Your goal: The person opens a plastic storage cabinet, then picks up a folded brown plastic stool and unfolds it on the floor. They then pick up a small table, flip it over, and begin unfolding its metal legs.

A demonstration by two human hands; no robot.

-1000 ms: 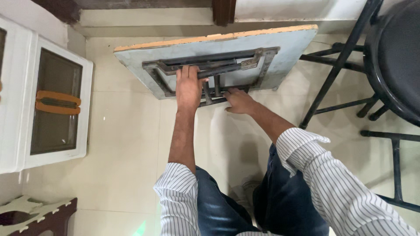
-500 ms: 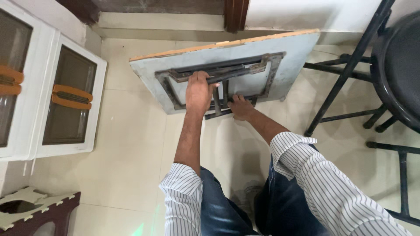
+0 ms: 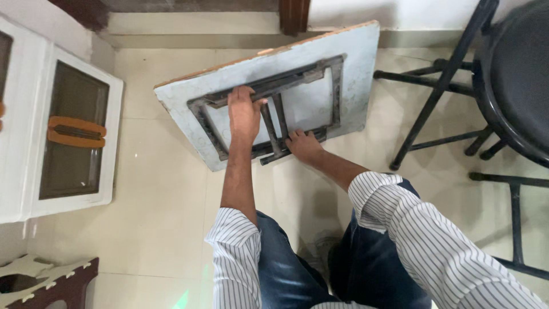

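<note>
— So, what sits furthest left?

— A white cabinet [image 3: 54,131] with dark glass doors and orange handles, and a brown-and-cream stool [image 3: 46,283] on the floor at the bottom corner.

— And in the middle?

— A folding table [image 3: 274,91] lies tilted, underside up, its dark metal leg frame [image 3: 269,117] folded flat against the pale board. The left hand [image 3: 245,114] is wrapped around an upper bar of that frame. The right hand [image 3: 303,146] presses fingers down on the frame's lower bar, near the board's edge.

— To the right?

— Black stools [image 3: 503,86] stand just beside the board.
</note>
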